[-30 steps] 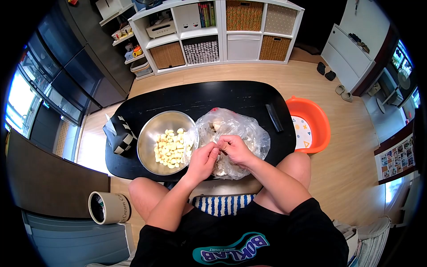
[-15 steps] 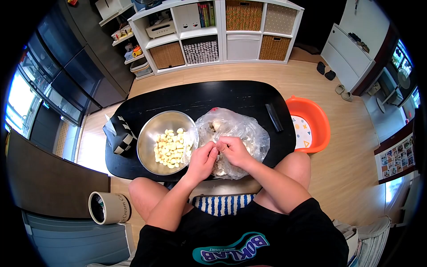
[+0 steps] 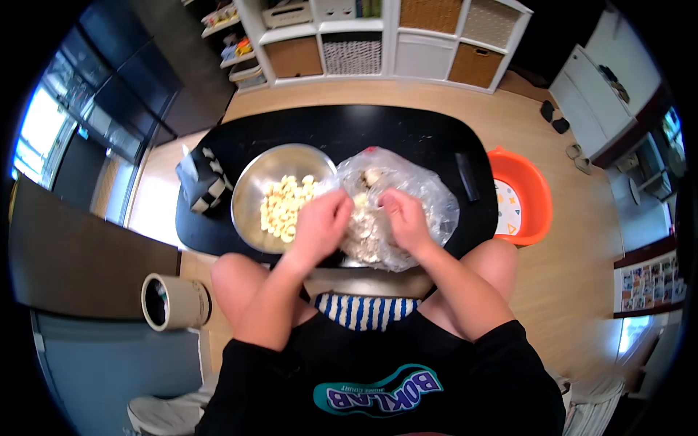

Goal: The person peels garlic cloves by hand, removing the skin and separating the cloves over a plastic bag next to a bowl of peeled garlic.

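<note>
Over the near right rim of the steel bowl [image 3: 251, 207] is my left hand [image 3: 322, 224], its fingers curled closed; what they hold, if anything, is hidden. Peeled garlic cloves [image 3: 283, 207] lie heaped in the bowl. My right hand [image 3: 407, 221] hovers over the clear plastic bag [image 3: 436, 200], thumb and fingers pinched together, too blurred to show what is between them. Papery garlic skins [image 3: 363, 236] fill the opened bag, and a whitish garlic bulb [image 3: 373, 176] rests near its far side. A gap separates the two hands.
Both vessels stand on a low black table [image 3: 349, 123]. A checkered tissue box [image 3: 203, 182] sits at its left and a dark bar-shaped object [image 3: 467, 176] at its right. An orange tub [image 3: 538, 200] is on the floor to the right; a beige bin [image 3: 182, 301] stands left.
My hands were together over the bag and have come apart, left hand toward the bowl, right hand slightly rightward. The view has tipped, so the table sits higher in the frame.
</note>
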`<action>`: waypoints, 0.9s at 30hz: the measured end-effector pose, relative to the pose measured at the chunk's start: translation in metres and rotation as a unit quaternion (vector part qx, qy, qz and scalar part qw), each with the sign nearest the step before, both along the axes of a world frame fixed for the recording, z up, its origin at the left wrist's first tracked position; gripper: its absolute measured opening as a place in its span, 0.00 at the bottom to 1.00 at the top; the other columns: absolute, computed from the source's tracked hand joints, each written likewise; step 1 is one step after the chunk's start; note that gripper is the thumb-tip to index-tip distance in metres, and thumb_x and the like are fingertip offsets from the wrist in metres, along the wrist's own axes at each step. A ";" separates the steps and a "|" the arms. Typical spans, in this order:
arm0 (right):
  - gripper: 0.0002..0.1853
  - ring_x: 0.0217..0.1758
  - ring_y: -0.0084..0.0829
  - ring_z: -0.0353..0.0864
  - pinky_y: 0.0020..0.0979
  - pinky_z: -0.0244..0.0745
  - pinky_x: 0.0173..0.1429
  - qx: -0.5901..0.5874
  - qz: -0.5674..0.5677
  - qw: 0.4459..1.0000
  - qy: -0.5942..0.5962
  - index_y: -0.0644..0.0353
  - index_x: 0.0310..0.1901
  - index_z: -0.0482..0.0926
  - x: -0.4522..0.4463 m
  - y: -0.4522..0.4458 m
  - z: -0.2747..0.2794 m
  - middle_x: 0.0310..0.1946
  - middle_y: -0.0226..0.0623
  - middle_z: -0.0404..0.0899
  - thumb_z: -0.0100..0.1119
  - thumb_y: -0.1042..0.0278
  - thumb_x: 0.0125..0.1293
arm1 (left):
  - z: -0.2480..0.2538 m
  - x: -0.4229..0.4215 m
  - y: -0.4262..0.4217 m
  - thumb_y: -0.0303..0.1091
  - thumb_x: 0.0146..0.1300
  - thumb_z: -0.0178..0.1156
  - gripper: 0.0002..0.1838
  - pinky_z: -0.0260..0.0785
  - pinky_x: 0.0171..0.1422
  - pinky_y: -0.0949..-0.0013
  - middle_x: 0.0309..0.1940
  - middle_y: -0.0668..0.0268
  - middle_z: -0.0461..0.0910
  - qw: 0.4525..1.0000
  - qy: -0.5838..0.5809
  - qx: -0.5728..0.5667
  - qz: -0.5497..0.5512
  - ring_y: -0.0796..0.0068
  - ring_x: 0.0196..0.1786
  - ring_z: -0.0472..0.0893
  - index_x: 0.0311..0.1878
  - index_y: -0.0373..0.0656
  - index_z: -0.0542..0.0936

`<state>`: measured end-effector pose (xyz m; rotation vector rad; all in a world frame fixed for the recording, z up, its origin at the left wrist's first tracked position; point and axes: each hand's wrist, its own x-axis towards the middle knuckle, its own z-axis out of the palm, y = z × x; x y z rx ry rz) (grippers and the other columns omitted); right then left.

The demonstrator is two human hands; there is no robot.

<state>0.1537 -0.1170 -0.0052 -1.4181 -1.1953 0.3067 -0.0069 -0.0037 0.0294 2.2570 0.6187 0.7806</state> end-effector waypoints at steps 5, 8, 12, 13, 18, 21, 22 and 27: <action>0.15 0.28 0.48 0.75 0.39 0.69 0.35 -0.036 -0.031 0.997 -0.057 0.67 0.32 0.76 0.008 0.000 0.000 0.25 0.48 0.74 0.55 0.66 0.75 | 0.023 -0.045 0.071 0.40 0.70 0.55 0.14 0.72 0.38 0.49 0.28 0.50 0.81 0.982 0.044 0.025 0.180 0.43 0.34 0.81 0.34 0.40 0.81; 0.15 0.26 0.41 0.74 0.37 0.68 0.34 -0.046 -0.051 0.997 -0.038 0.67 0.31 0.75 0.009 0.002 -0.006 0.23 0.46 0.73 0.55 0.66 0.75 | 0.019 -0.063 0.091 0.43 0.68 0.52 0.15 0.76 0.44 0.49 0.32 0.51 0.84 0.955 0.185 0.015 0.230 0.45 0.39 0.83 0.38 0.44 0.84; 0.13 0.26 0.36 0.75 0.36 0.69 0.35 -0.085 -0.048 0.995 -0.012 0.66 0.33 0.75 0.009 0.003 -0.011 0.23 0.44 0.74 0.54 0.67 0.76 | 0.003 -0.064 0.095 0.44 0.71 0.51 0.15 0.77 0.48 0.49 0.35 0.53 0.85 0.924 0.314 0.026 0.216 0.49 0.42 0.85 0.43 0.48 0.85; 0.12 0.27 0.35 0.75 0.35 0.69 0.35 -0.080 -0.046 0.996 -0.012 0.66 0.35 0.75 0.010 0.003 -0.013 0.23 0.44 0.75 0.54 0.67 0.76 | 0.000 -0.064 0.095 0.44 0.71 0.51 0.15 0.77 0.48 0.49 0.35 0.53 0.85 0.925 0.312 0.022 0.218 0.49 0.42 0.85 0.43 0.48 0.85; 0.09 0.29 0.34 0.77 0.33 0.72 0.38 -0.086 -0.037 0.995 -0.019 0.65 0.38 0.77 0.006 0.004 -0.011 0.26 0.42 0.78 0.53 0.69 0.75 | -0.014 -0.052 0.099 0.45 0.73 0.51 0.15 0.76 0.49 0.46 0.39 0.53 0.86 0.919 0.305 0.050 0.245 0.46 0.44 0.84 0.46 0.50 0.85; 0.07 0.30 0.31 0.78 0.32 0.73 0.39 -0.050 -0.043 0.998 -0.009 0.65 0.40 0.78 0.004 0.006 -0.013 0.28 0.41 0.79 0.51 0.72 0.74 | -0.016 -0.050 0.100 0.45 0.74 0.50 0.16 0.76 0.50 0.46 0.40 0.53 0.86 0.922 0.279 0.044 0.264 0.46 0.45 0.85 0.47 0.50 0.84; 0.07 0.31 0.30 0.78 0.32 0.73 0.39 -0.058 -0.036 0.998 0.001 0.65 0.40 0.79 0.005 0.005 -0.011 0.29 0.40 0.79 0.50 0.74 0.73 | -0.015 -0.049 0.099 0.45 0.75 0.50 0.16 0.77 0.51 0.46 0.41 0.53 0.86 0.923 0.267 0.040 0.273 0.47 0.46 0.85 0.48 0.50 0.84; 0.09 0.35 0.25 0.79 0.29 0.73 0.42 -0.045 0.000 0.999 -0.008 0.66 0.40 0.80 0.026 0.002 -0.012 0.30 0.38 0.79 0.47 0.77 0.70 | -0.005 -0.055 0.101 0.46 0.77 0.48 0.17 0.76 0.52 0.46 0.42 0.54 0.86 0.919 0.221 0.059 0.321 0.47 0.47 0.85 0.50 0.48 0.83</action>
